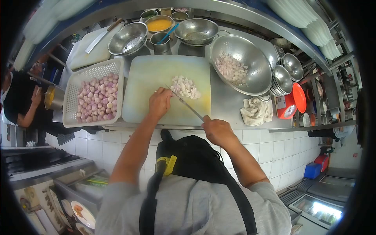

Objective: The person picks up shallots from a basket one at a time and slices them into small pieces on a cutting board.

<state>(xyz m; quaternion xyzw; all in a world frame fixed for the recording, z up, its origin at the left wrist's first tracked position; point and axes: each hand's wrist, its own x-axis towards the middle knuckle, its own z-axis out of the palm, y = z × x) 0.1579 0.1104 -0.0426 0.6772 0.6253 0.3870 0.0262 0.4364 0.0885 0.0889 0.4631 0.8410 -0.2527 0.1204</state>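
Note:
My right hand [217,130] is wrapped round the handle of a kitchen knife, its blade [190,106] slanting up and left over a pale cutting board [147,72]. Close to the blade's tip, my left hand [159,102] rests on the board with bent fingers pressed together; whatever is under the fingertips is hidden. Just right of the fingers lies a small pile of chopped shallots [185,87]. To the left stands a white plastic basket [70,96] of peeled whole shallots [98,98]. On the right, a large steel colander [258,66] holds more chopped shallots [232,68].
Steel bowls [196,29], an orange liquid [158,25] and a second knife [102,36] on another board line the back. A cloth [256,111], stacked bowls [282,78] and a red scale [289,105] stand right. A shelf [235,9] hangs overhead. Another person [27,94] is at left.

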